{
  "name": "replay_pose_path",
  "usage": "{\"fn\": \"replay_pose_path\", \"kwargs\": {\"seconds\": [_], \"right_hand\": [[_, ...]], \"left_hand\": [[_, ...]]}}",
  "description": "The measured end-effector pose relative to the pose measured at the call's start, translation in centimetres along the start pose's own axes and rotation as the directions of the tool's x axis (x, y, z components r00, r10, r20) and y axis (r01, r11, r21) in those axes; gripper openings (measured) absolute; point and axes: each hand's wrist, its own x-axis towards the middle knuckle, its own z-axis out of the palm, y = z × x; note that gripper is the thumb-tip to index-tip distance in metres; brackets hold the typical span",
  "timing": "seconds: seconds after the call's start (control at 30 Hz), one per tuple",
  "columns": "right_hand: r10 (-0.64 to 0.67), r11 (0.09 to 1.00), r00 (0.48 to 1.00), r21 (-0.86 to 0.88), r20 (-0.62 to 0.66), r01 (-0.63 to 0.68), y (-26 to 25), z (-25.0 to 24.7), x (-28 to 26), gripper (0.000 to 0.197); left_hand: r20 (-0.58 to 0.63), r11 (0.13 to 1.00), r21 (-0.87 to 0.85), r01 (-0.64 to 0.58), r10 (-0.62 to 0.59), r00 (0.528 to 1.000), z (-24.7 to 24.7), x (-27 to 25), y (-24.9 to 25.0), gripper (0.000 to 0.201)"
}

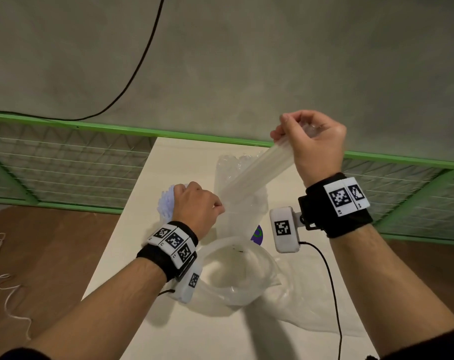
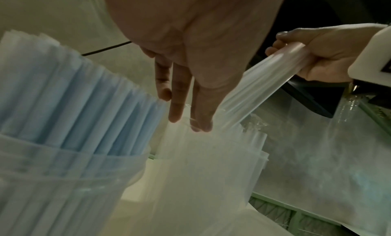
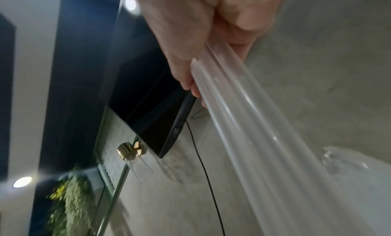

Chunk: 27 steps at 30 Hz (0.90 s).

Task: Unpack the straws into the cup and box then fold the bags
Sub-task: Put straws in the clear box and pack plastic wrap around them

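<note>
The right hand (image 1: 315,146) is raised above the far middle of the surface (image 1: 148,261), its fingers (image 2: 275,46) curled round the top end of a bundle of clear straws (image 1: 259,167). The bundle slants down into a tall clear box (image 1: 240,216) standing there, which already looks to hold more clear straws. The left hand (image 1: 197,207) is down at the box's near-left corner; from the wrist view its fingers (image 2: 175,97) hang straight and loose at the rim, steadying or guiding rather than gripping anything.

Just left of the box, touching the back of the left hand, a clear cup (image 2: 63,172) stands packed with pale blue straws (image 2: 74,97), so that half of the unpacking looks done. The box half seems nearly done too, with this bundle partly lowered in, I'd say.

What is plainly left is the folding: a slack clear plastic bag (image 1: 236,276) lies open and crumpled at the near middle of the surface, with more loose film (image 1: 311,307) spread toward the near right edge. Whether that is a second bag I can't quite tell.
</note>
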Motion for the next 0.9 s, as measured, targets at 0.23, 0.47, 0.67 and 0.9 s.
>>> {"fn": "replay_pose_path", "kwargs": {"seconds": [0.23,0.47,0.67,0.9], "right_hand": [[-0.067,0.997,0.998,-0.036,-0.004,0.067,-1.9,0.1,1.0,0.013],[-0.085,0.977,0.994,-0.191,0.072,0.098,-0.8,0.8,1.7,0.011],[-0.128,0.972,0.981,-0.178,0.147,0.153,-0.5,0.8,2.0,0.015],[-0.138,0.972,0.951,-0.146,0.275,0.183,1.4,2.4,0.1,0.006]], "left_hand": [[-0.01,0.999,-0.006,0.034,-0.034,0.999,-0.2,-0.2,-0.5,0.024],[0.005,1.0,0.023,0.004,-0.004,1.0,-0.2,0.2,-0.5,0.029],[0.043,0.992,0.113,-0.056,0.052,0.998,-1.1,2.4,0.1,0.033],[0.102,0.989,0.137,-0.058,0.044,0.994,-1.6,4.5,0.2,0.028]]}}
